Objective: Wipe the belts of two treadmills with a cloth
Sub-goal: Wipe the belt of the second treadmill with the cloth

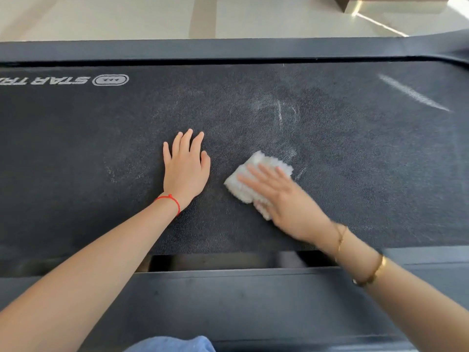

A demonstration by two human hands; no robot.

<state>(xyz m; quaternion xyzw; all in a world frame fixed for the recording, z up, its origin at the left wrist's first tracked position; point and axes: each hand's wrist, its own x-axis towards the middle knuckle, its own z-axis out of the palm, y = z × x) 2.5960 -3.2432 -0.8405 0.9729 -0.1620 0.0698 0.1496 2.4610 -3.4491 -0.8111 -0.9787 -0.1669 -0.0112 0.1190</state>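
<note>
Right hand point(276, 196) lies flat on the white cloth point(253, 179), fingers straight and spread, pressing it onto the treadmill belt point(355, 153); hand and forearm are motion-blurred. Cloth is bunched, sits on the belt's near half just right of centre, sticking out past the fingertips and under the palm edge. Left hand point(186, 168) is palm-down on the belt just left of the cloth, fingers extended, holding nothing, not touching the cloth. Red string bracelet point(171, 201) on left wrist, gold bangle point(373, 273) on right wrist. Belt is dark and textured, with pale dusty smears beyond the cloth and a white streak point(413, 92) far right. White logo print point(110, 80) far left. Dark side rail point(228, 48) beyond the belt, pale floor point(152, 13) past that
</note>
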